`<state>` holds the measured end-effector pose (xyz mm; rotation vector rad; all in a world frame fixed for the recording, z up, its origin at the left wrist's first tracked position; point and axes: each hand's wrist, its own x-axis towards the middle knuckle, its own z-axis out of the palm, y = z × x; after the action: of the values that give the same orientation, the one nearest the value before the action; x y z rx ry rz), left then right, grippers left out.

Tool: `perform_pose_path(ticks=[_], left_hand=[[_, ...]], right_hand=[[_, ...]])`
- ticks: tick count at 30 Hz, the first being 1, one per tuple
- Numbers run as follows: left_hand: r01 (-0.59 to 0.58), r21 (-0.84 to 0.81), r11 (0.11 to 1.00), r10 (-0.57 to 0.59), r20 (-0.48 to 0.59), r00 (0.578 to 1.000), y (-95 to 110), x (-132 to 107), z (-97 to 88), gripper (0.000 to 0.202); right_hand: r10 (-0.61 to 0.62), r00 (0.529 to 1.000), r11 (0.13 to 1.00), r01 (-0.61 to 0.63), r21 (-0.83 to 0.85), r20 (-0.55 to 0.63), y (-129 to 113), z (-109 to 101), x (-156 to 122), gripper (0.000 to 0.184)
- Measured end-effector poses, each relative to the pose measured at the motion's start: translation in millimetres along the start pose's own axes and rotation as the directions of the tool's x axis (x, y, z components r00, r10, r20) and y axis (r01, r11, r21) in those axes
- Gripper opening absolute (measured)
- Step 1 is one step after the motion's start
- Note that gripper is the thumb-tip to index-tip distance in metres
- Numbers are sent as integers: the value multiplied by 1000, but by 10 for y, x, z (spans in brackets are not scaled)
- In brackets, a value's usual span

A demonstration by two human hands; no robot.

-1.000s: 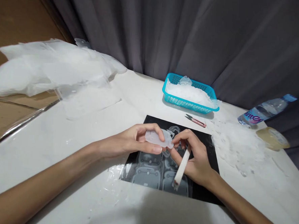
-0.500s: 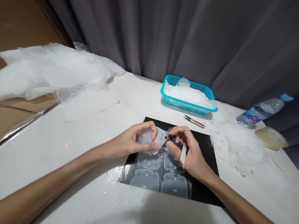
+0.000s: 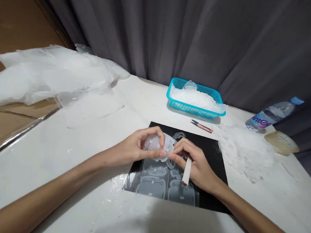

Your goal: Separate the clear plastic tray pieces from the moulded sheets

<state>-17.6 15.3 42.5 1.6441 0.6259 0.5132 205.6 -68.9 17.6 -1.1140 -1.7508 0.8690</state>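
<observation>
My left hand [image 3: 140,147] is closed around a small translucent plastic piece [image 3: 159,145], held just above a black mat [image 3: 216,162]. My right hand [image 3: 194,164] grips a thin white stick-like tool [image 3: 186,170], and its fingertips pinch at the right edge of the same piece. Under both hands a clear moulded plastic sheet [image 3: 164,182] with several shaped pockets lies on the mat.
A turquoise basket [image 3: 195,106] of clear plastic pieces stands behind the mat, with small pink snips [image 3: 202,125] before it. Plastic scraps [image 3: 244,150], a water bottle [image 3: 273,115] and a tape roll [image 3: 281,142] lie right. A heap of plastic sheets [image 3: 50,73] lies far left.
My right hand has closed in on the piece from the right, and the white tool has swung down to a shorter, steeper angle. The left hand has turned the piece slightly.
</observation>
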Motion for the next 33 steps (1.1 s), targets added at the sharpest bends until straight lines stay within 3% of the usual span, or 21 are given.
perform_pose_path(ticks=[3,7,11,14,16,19,22,24,30,33], left_hand=[[25,0,1000,-24,63,998,20,2,-51,29],[45,30,999,-48,108,993,42,-2,-39,29],[71,54,996,-78,126,989,54,-14,6,30],[68,48,997,-74,122,990,59,-9,-5,28],[54,28,998,-57,111,992,53,1,-26,27],[48,-3,999,-48,108,993,33,10,-44,26],[50,-1,999,-49,118,992,21,11,-32,26],[50,14,999,-51,118,992,16,13,-16,27],[29,100,995,-33,45,998,-49,44,7,33],[1,129,992,1,-15,1000,-71,38,11,33]], right_hand=[[-41,999,995,43,-89,26,25,-8,-5,15],[-117,991,940,87,-330,-70,61,18,2,14],[-149,985,900,98,-425,-90,118,32,3,16],[-166,984,908,127,-398,-66,120,-3,-9,12],[-176,974,932,119,-343,-142,93,-49,-12,8],[-125,969,976,81,-204,-212,32,-117,13,28],[18,999,1000,-17,7,-39,-3,-138,61,42],[67,997,994,-71,86,42,6,-121,84,36],[195,973,978,-203,57,123,39,-62,81,25],[215,973,977,-213,-30,80,-5,-67,77,15]])
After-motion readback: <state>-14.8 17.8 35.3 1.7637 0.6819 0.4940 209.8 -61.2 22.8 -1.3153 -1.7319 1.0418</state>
